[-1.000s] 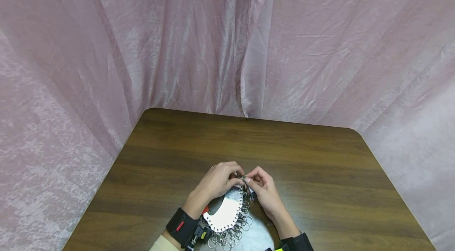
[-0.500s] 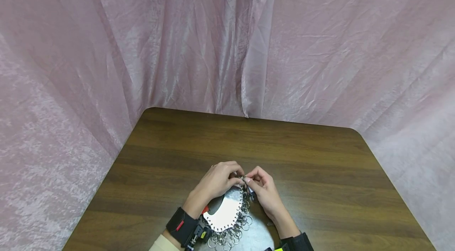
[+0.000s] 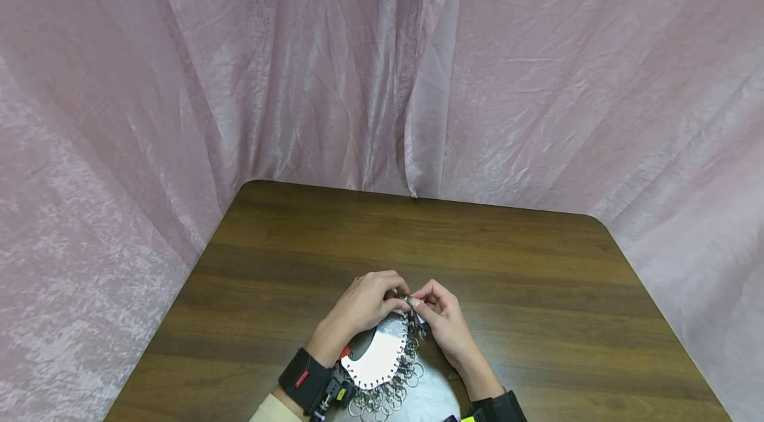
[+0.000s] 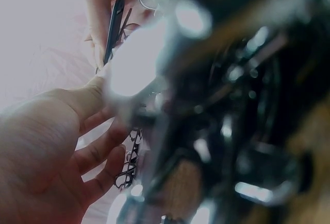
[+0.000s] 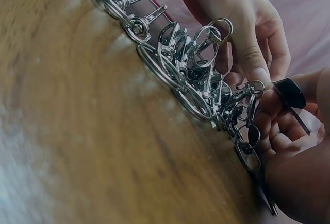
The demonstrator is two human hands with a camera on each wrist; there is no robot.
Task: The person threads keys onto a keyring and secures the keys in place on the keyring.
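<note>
A shiny crescent-shaped plate lies in front of me, its outer edge hung with several silver split rings and swivel clasps. My left hand arches over the plate's far end, thumb and fingertips pinching a swivel clasp there. From the right, my right hand meets it, thumb and index finger pinching a dark flat strip with a rounded end. A thin dark rod sticks out beside the strip; I cannot tell what tool it is. The fingers partly hide the join.
The wooden table stretches away beyond and beside the hands. Pink velvet curtains hang around its far and side edges. A small red piece shows by the plate's left end. Black bands with cameras sit on the wrists.
Both hands stay in the same place at the plate's far end, with only a very slight shift of the fingertips around the clasp.
</note>
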